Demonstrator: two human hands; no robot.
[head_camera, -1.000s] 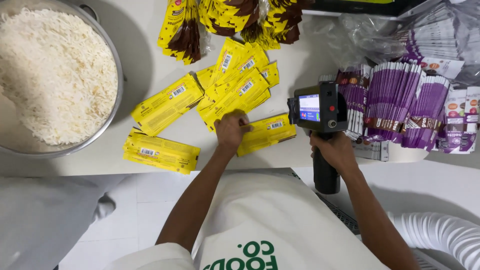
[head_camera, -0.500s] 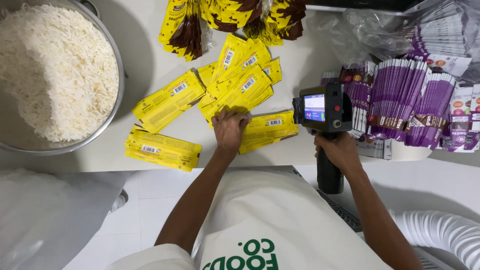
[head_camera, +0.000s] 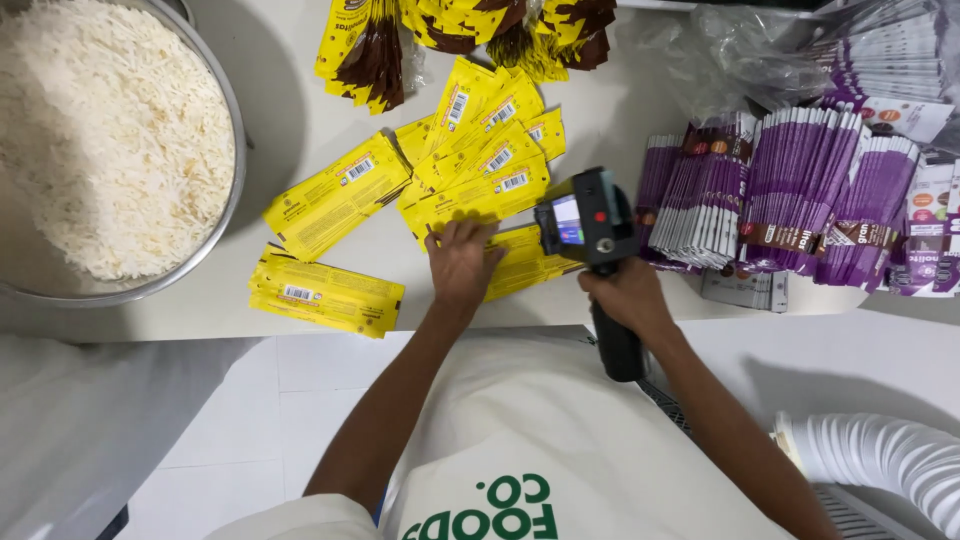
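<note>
Here, nearest to us, we see a pale apron (head_camera: 520, 440) with green lettering, and to its right a stack of white paper cups (head_camera: 880, 460) lying on its side below the tabletop (head_camera: 150, 315).

At the near edge of that tabletop our left hand (head_camera: 462, 262) lies flat, fingers spread, pressing down on a yellow pouch (head_camera: 525, 262) that sits just left of the device. Our right hand (head_camera: 628, 298) is wrapped tight around the black grip of a handheld printer (head_camera: 588, 222), whose small lit screen faces us; its head hovers over the right end of the pressed pouch, though we cannot tell whether it touches.

Left of the left hand, a few yellow pouches (head_camera: 325, 293) lie stacked near the tabletop's edge, apart from the rest. Just beyond our hands a loose fan of more yellow pouches (head_camera: 470, 160) overlaps, barcodes up.

To the right, bundles of purple pouches (head_camera: 790, 195) stand packed in rows, with a crumpled clear plastic bag (head_camera: 730, 60) behind them.

Farther left, a big steel bowl (head_camera: 232, 160) holds white rice (head_camera: 100, 140). At the far edge lie yellow-and-brown pouches (head_camera: 365, 50) in bunches.
</note>
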